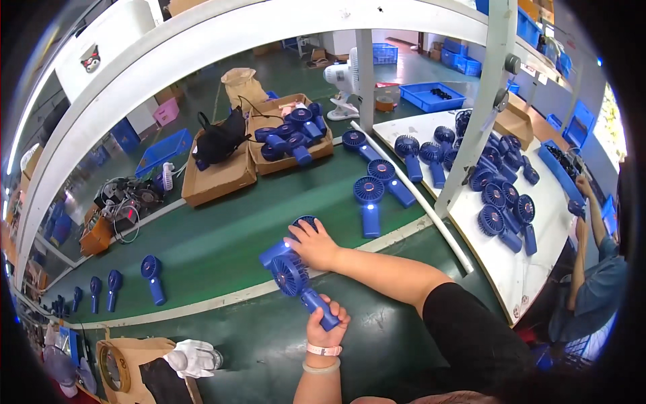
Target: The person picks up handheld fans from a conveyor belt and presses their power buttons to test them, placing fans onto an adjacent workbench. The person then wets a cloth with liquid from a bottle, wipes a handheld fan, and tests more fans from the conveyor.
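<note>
Head view: my left hand (328,322) holds one blue fan (289,275) by its handle, likely leaving its grille clear; just beyond, my right hand (313,248) covers a second fan (273,254) over the green belt (208,232), perhaps steadying it, its grip unclear.

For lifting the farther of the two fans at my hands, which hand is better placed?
Probably your right hand: it lies over the head of the farther fan, while your left hand grips the nearer fan by its handle.

Blue handheld fan (289,275) aslant, head toward upper left; second blue fan (273,254), partly hidden, just beyond.
</note>
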Tool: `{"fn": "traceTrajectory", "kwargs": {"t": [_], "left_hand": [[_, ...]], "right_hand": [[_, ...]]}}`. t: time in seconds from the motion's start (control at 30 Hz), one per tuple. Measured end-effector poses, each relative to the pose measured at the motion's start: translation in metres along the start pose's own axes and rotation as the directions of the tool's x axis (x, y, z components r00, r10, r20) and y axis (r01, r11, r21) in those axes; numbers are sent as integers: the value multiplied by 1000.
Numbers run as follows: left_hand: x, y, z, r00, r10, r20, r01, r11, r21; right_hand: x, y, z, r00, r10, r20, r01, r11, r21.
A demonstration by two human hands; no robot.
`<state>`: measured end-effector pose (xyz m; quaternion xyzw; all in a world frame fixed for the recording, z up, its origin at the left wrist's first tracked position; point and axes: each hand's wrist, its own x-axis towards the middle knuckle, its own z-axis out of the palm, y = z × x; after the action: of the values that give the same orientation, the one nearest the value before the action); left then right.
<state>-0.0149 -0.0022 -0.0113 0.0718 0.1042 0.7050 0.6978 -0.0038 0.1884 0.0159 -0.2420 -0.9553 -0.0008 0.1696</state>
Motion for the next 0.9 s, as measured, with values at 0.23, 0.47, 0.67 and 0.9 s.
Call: {"fn": "traceTrajectory", "kwargs": {"t": [0.23,0.47,0.67,0.9], "left_hand": [[4,-2,7,999,-30,-26,31,999,45],[1,-1,20,979,81,-189,-57,990,126],[2,-3,9,984,68,-163,-58,996,66],[1,-4,12,982,65,-177,-28,979,203]], "right_hand": [[-10,39,-6,913,262,-312,-234,964,126],[-28,18,-27,863,500,71,-505,857,108],[-87,37,-19,857,404,319,-259,-198,945],[-154,9,-46,919,142,367,-70,-859,507]]}}
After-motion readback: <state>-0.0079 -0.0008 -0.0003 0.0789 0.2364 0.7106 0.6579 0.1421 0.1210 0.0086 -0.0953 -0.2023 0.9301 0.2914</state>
